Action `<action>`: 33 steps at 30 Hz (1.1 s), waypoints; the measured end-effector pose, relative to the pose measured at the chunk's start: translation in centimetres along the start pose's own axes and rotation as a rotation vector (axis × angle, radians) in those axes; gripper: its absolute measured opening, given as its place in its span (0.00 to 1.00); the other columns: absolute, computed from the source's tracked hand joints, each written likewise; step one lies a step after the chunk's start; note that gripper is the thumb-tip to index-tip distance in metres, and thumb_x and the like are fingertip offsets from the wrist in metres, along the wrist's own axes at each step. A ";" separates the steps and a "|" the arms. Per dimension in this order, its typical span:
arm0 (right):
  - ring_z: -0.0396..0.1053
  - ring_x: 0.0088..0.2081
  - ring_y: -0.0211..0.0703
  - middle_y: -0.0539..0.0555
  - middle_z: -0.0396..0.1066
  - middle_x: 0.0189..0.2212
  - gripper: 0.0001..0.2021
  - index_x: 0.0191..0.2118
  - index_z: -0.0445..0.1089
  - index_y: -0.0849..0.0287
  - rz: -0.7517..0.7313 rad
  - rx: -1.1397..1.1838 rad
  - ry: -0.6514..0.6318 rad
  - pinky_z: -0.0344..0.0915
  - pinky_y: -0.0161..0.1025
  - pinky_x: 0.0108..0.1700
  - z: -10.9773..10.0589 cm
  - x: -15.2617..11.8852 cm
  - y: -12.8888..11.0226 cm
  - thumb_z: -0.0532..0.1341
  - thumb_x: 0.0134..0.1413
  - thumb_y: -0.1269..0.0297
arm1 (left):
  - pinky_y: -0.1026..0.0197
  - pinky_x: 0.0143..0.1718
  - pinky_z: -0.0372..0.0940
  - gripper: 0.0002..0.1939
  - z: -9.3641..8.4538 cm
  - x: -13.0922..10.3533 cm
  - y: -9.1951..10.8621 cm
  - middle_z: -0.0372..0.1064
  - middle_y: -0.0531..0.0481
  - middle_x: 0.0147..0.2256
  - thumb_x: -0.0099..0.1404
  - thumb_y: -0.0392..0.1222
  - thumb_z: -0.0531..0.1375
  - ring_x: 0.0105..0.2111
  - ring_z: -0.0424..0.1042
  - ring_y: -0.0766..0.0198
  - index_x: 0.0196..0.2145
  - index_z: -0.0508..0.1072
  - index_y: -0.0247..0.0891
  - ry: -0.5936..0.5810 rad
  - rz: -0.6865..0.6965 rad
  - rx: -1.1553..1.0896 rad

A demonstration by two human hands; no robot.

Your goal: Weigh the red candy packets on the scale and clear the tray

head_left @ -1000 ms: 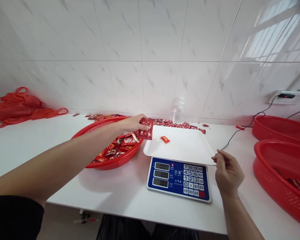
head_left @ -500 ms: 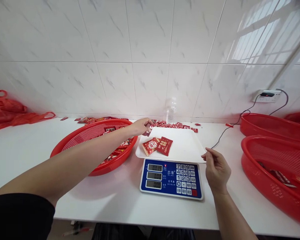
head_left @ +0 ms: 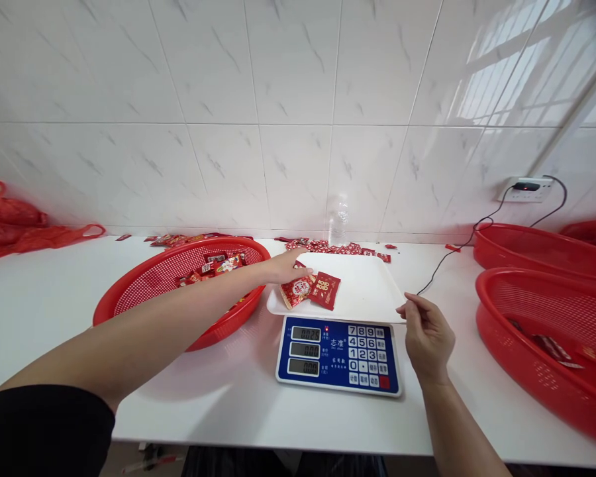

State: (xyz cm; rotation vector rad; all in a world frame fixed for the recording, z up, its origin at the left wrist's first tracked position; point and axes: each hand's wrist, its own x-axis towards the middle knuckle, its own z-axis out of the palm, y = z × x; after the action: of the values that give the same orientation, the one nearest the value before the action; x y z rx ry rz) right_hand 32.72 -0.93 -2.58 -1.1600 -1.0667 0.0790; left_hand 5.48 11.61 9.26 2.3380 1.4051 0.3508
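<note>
My left hand (head_left: 287,267) reaches over the left side of the white scale tray (head_left: 362,285), thumb and fingers apart. A dark red packet shows partly beneath it, next to a patterned red packet (head_left: 298,291) and a plain red one with gold characters (head_left: 324,290). At the tray's right front corner, my right hand (head_left: 430,338) has thumb and forefinger pinched at the edge. The blue scale panel (head_left: 338,356) has a lit display with a top line that seems to read 0.025. A red basket (head_left: 144,278) holding assorted small packets stands beneath my left forearm.
Many small red packets (head_left: 350,249) lie along the wall, around a clear plastic bottle (head_left: 338,222). Red baskets (head_left: 531,311) stand at the right. A black cord (head_left: 449,255) runs from the wall socket (head_left: 526,190) toward the scale. Red plastic bags (head_left: 14,218) lie far left.
My left hand has come down with the dark red packet onto the tray's left side, and its fingers have spread. The top display line rose from about 0.015. My right hand stays put.
</note>
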 end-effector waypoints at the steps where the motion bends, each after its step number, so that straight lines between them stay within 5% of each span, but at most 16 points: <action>1: 0.72 0.29 0.40 0.52 0.73 0.26 0.12 0.41 0.73 0.60 -0.003 0.001 -0.005 0.70 0.38 0.34 0.0 0.0 0.0 0.59 0.58 0.58 | 0.54 0.58 0.54 0.41 0.5 -0.2 0.2 0.52 0.37 0.64 0.59 0.60 0.56 0.62 0.55 0.48 0.64 0.53 0.35 -0.046 0.011 0.025; 7: 0.72 0.30 0.40 0.52 0.73 0.27 0.11 0.42 0.73 0.59 -0.006 0.010 -0.010 0.70 0.38 0.35 0.0 0.0 0.3 0.59 0.58 0.59 | 0.39 0.63 0.38 0.51 3.6 -0.8 1.4 0.33 0.38 0.68 0.57 0.75 0.45 0.67 0.29 0.44 0.67 0.43 0.40 -0.180 -0.053 0.181; 14: 0.72 0.30 0.40 0.51 0.73 0.27 0.11 0.42 0.73 0.58 -0.003 0.001 -0.031 0.70 0.38 0.35 -0.1 -0.1 0.3 0.59 0.58 0.59 | 0.39 0.64 0.33 0.62 3.8 0.3 0.7 0.28 0.39 0.69 0.47 0.76 0.56 0.67 0.25 0.43 0.68 0.36 0.41 -0.225 0.055 0.213; 17: 0.72 0.30 0.39 0.51 0.73 0.27 0.11 0.42 0.73 0.58 0.001 0.007 -0.042 0.70 0.38 0.35 -0.1 -0.1 0.2 0.59 0.58 0.60 | 0.38 0.64 0.31 0.52 3.6 0.4 0.3 0.31 0.43 0.69 0.56 0.74 0.49 0.67 0.24 0.46 0.68 0.38 0.42 -0.242 0.061 0.163; 20: 0.72 0.30 0.39 0.51 0.73 0.27 0.11 0.42 0.73 0.59 0.005 0.015 -0.039 0.71 0.38 0.35 0.0 -0.1 0.1 0.59 0.58 0.60 | 0.42 0.64 0.32 0.35 3.7 0.5 0.1 0.36 0.45 0.68 0.68 0.62 0.38 0.68 0.28 0.52 0.66 0.46 0.42 -0.196 0.028 0.103; 22: 0.72 0.30 0.39 0.51 0.73 0.27 0.11 0.42 0.73 0.59 0.007 0.011 -0.039 0.71 0.38 0.35 0.0 -0.1 0.0 0.59 0.58 0.60 | 0.47 0.65 0.36 0.29 3.9 0.7 0.1 0.42 0.45 0.67 0.71 0.54 0.39 0.68 0.34 0.55 0.64 0.53 0.40 -0.139 0.014 0.098; 28: 0.72 0.30 0.39 0.51 0.73 0.27 0.10 0.42 0.72 0.59 0.009 0.019 -0.047 0.70 0.37 0.34 -0.1 0.0 -0.1 0.59 0.58 0.61 | 0.55 0.54 0.59 0.19 4.2 1.3 0.3 0.63 0.40 0.54 0.65 0.41 0.50 0.53 0.64 0.56 0.53 0.60 0.37 -0.020 0.025 0.099; 33: 0.71 0.30 0.38 0.51 0.73 0.27 0.10 0.42 0.72 0.58 0.017 0.026 -0.053 0.70 0.36 0.34 0.0 -0.1 0.1 0.59 0.58 0.61 | 0.59 0.53 0.59 0.10 4.1 1.3 0.4 0.65 0.45 0.48 0.59 0.32 0.51 0.51 0.64 0.60 0.38 0.67 0.38 -0.024 0.096 0.099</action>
State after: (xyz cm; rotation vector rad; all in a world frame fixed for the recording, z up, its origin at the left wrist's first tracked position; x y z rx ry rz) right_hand 32.75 -0.93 -2.69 -1.1494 -1.0998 0.1374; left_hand 8.08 11.74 5.82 2.4871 1.3307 0.2850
